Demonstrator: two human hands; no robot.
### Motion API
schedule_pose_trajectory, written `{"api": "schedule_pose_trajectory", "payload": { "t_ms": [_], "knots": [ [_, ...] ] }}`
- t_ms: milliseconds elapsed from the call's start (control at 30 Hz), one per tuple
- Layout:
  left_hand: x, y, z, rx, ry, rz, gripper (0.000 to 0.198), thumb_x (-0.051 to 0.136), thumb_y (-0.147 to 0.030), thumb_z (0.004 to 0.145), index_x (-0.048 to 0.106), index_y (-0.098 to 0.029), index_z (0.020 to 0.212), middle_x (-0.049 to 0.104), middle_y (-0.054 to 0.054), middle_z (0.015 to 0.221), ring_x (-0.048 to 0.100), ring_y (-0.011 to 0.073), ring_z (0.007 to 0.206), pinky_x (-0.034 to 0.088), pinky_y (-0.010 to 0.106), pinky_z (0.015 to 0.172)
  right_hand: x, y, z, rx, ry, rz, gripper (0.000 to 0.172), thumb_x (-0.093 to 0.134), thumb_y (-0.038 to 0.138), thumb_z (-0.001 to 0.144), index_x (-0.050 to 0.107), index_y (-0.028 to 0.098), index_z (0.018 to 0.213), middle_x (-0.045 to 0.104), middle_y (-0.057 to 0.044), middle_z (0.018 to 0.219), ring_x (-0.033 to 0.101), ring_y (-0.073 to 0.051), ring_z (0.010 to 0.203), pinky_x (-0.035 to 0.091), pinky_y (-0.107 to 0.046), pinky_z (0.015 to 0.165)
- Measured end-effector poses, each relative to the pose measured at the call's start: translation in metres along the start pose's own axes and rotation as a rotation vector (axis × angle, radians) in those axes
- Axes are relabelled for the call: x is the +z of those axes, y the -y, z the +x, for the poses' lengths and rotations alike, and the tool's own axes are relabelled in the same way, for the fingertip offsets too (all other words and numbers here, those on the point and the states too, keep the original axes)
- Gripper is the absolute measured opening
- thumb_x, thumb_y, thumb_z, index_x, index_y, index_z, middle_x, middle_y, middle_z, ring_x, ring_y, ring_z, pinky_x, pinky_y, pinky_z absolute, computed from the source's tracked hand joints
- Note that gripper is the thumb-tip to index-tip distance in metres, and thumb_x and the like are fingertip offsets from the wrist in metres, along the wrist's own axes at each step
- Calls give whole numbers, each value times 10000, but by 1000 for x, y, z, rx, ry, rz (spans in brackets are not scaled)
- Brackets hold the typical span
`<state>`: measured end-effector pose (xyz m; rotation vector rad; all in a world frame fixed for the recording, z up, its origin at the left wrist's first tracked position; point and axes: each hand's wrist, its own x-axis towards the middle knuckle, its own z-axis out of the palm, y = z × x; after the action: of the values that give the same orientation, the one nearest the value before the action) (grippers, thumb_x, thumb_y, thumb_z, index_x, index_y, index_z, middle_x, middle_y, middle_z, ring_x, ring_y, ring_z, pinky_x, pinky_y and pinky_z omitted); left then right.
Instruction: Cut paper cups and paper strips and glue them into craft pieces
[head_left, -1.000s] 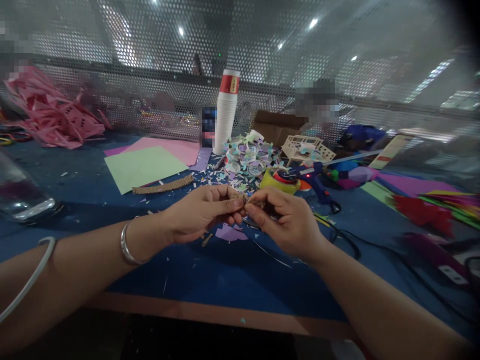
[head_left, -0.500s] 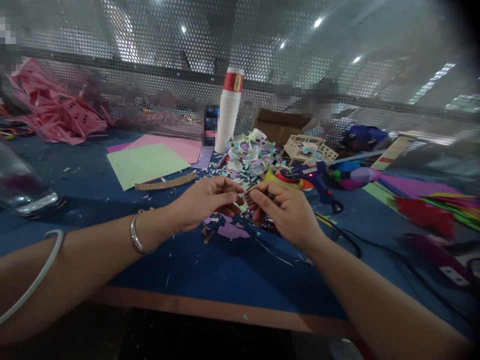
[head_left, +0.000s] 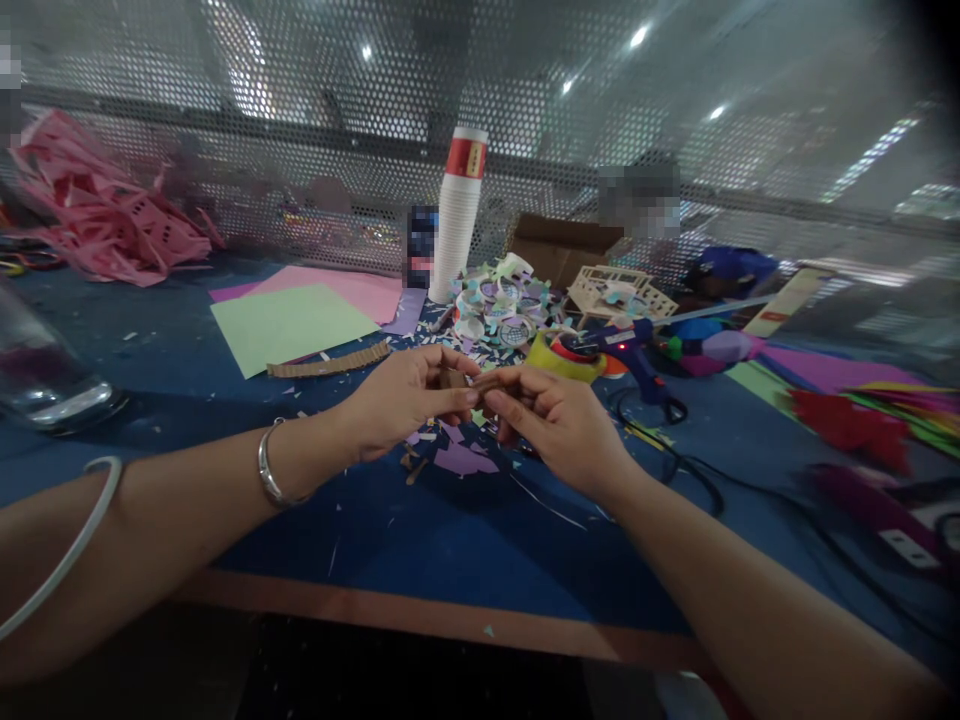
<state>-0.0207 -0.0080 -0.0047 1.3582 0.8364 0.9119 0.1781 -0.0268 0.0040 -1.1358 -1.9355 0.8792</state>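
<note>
My left hand (head_left: 405, 402) and my right hand (head_left: 559, 425) meet at their fingertips above the middle of the blue table. Between the left thumb and fingers shows a small brown piece, seemingly cardboard (head_left: 452, 380). The right thumb and forefinger pinch close beside it, at its right end; most of the piece is hidden by fingers. Below the hands lie purple paper scraps (head_left: 465, 459) and small brown bits (head_left: 412, 467). A corrugated cardboard strip (head_left: 330, 361) rests just beyond the left hand.
A glue gun (head_left: 630, 345) with a lit red light lies on tape rolls (head_left: 562, 355), its cable running right. Behind stand stacked paper cups (head_left: 457, 220) and a pile of decorated cup pieces (head_left: 502, 300). Coloured sheets (head_left: 300, 325) and a glass (head_left: 52, 370) are left.
My two hands have drawn slightly closer together. More of the brown piece now shows between the left fingers, and the right fingertips have shifted left toward it.
</note>
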Motion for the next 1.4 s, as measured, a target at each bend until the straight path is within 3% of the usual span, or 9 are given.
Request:
{"api": "schedule_pose_trajectory", "payload": {
  "t_ms": [100,267,467,600,867,1000,1167,1267,1400],
  "knots": [
    [3,-2,-1,-32,-31,-14,227,726,-148,783,621,-132,983,632,-30,691,598,82,638,465,220,628,1,-1,0,4,-9,32,191,633,283,937,700,164,1070,660,15,669,620,-86,532,471,-190,487],
    [1,-12,0,-51,29,58,191,699,-138,775,651,-136,959,622,-30,684,584,87,632,479,239,645,5,-4,-1,23,-9,112,192,654,319,922,684,168,1037,661,10,711,640,-91,532,505,-204,496],
    [-55,-20,17,58,-100,573,190,769,-288,742,697,-162,865,653,22,728,552,109,619,455,276,626,0,-11,1,27,-138,128,244,655,368,919,660,156,1042,679,-21,786,617,-89,522,510,-225,489],
    [-81,-10,27,-76,-77,579,292,756,-344,718,667,-183,944,651,25,734,592,147,634,472,316,642,-4,-12,1,17,-151,30,202,628,337,933,668,158,1018,675,-29,784,606,-88,515,488,-233,485],
    [-70,0,28,-27,-32,780,488,721,-388,740,600,-167,1158,681,27,633,639,188,587,442,295,588,-3,-11,-3,-42,-112,-88,213,609,373,945,685,179,987,642,-21,774,596,-100,546,480,-232,486],
    [-71,-3,24,-33,-69,858,564,606,-328,788,558,-154,1323,751,84,785,692,220,633,487,319,635,-3,-11,-4,-53,-105,-152,205,600,373,953,690,192,982,638,-18,756,576,-108,553,449,-230,468],
    [-73,-9,21,-39,-125,874,567,518,-325,844,534,-163,1386,761,140,1006,672,197,554,494,325,576,-3,-10,-5,-107,-103,-213,192,594,353,954,690,189,979,642,-26,771,576,-119,589,443,-236,491],
    [-79,-9,22,0,-151,912,554,512,-307,849,528,-174,1386,756,124,1001,679,187,583,496,307,578,-4,-11,-5,-126,-104,-236,198,589,358,956,693,190,980,649,-32,784,572,-121,593,441,-243,499],
    [-94,-11,24,74,-189,1162,420,564,-312,826,654,-165,1209,747,88,898,690,211,740,498,314,696,-8,-13,-4,-134,-108,-265,204,584,365,959,699,200,994,669,-39,819,579,-125,609,449,-256,529]
  ]
}}
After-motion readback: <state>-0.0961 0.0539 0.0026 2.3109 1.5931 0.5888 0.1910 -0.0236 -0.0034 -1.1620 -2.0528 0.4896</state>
